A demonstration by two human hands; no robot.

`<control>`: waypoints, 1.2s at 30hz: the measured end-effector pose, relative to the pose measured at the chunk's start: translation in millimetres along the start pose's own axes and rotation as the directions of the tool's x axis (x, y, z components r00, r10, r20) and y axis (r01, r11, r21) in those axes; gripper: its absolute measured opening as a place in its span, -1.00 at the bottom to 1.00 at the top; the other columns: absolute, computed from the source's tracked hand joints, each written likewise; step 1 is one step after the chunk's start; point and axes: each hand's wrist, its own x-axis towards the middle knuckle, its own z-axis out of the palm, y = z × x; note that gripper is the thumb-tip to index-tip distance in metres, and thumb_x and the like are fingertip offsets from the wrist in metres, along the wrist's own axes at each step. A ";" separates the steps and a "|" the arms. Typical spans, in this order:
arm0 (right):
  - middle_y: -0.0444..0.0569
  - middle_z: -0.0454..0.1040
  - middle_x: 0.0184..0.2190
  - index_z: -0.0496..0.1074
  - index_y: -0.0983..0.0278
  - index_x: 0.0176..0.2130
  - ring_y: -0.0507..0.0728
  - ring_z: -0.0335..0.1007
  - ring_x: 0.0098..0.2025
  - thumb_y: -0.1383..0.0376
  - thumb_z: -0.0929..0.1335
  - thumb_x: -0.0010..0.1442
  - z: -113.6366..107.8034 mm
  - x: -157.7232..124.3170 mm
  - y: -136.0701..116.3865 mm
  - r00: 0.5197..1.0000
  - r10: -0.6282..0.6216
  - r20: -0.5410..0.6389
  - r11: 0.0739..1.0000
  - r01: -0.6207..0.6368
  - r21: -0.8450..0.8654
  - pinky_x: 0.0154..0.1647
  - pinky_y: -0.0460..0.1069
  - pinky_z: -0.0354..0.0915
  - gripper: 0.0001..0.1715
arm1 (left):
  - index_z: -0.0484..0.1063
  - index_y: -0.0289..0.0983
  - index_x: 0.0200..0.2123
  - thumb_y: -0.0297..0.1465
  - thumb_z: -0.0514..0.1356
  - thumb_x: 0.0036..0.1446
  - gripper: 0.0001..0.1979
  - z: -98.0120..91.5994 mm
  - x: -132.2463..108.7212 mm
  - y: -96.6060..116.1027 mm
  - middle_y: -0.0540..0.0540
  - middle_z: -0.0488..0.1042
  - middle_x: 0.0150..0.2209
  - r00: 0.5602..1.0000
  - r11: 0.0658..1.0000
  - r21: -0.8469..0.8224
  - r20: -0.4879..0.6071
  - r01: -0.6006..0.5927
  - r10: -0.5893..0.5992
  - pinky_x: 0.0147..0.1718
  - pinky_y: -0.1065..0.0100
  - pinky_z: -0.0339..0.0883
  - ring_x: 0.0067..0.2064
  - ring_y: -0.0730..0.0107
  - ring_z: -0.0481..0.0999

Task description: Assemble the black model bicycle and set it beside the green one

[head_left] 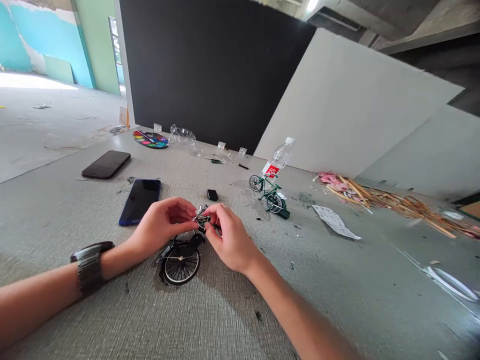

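A small black model bicycle point(181, 259) stands on the grey table in front of me, one spoked wheel facing me. My left hand point(161, 225) pinches the silver handlebar part at its top from the left. My right hand point(228, 235) pinches the same part from the right, fingers curled closed. A dark watch sits on my left wrist. A finished green model bicycle point(268, 192) stands farther back, apart from both hands.
Two phones lie at left, a blue one point(140, 201) and a black one point(106, 164). A clear plastic bottle point(278, 157) stands behind the green bicycle. A paint palette point(150, 139), a folded paper sheet point(335, 221), a small black block point(212, 195) and a pile of wooden sticks point(390, 202) are also on the table.
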 end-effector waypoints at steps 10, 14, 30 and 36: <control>-0.10 0.44 -0.26 0.45 0.21 -0.21 0.03 0.37 -0.30 0.36 0.35 0.25 -0.6 0.4 2.2 0.999 -0.004 -0.050 0.997 0.008 0.072 -0.28 -0.06 0.30 -0.92 | 0.56 -0.30 -0.10 -0.37 0.43 -0.10 -0.58 1.8 1.3 1.5 -0.09 0.64 -0.29 0.993 0.992 -0.045 0.040 0.114 -0.112 -0.11 0.21 0.49 -0.26 0.29 0.62; -0.06 0.38 -0.26 0.48 0.23 -0.18 0.01 0.33 -0.36 0.34 0.30 0.28 -4.8 1.2 5.7 0.990 0.019 -0.139 1.000 -0.016 0.020 -0.33 -0.06 0.31 -0.84 | 0.57 -0.31 -0.15 -0.34 0.42 -0.06 -0.64 0.1 3.0 0.9 -0.12 0.64 -0.29 0.994 0.994 -0.032 0.000 0.108 -0.108 -0.13 0.22 0.48 -0.24 0.27 0.62; 0.12 0.61 -0.17 0.36 0.25 -0.11 0.16 0.55 -0.10 0.17 0.29 0.34 -8.8 3.8 5.7 0.907 0.104 -0.409 0.955 0.024 0.296 -0.03 0.11 0.40 -0.79 | 0.50 -0.32 -0.14 -0.24 0.43 -0.05 -0.57 -0.7 6.1 -4.1 -0.20 0.65 -0.20 0.987 0.971 -0.183 0.081 0.153 -0.141 0.00 0.12 0.44 -0.14 0.18 0.64; 0.03 0.58 -0.23 0.38 0.23 -0.18 0.12 0.55 -0.16 0.16 0.29 0.34 1.6 2.5 -4.5 0.950 0.035 -0.311 0.958 0.058 0.282 -0.07 0.05 0.41 -0.81 | 0.51 -0.33 -0.16 -0.28 0.43 -0.05 -0.61 2.2 3.9 3.1 -0.17 0.67 -0.28 0.980 0.969 -0.173 0.123 0.176 -0.156 -0.13 0.21 0.47 -0.23 0.21 0.65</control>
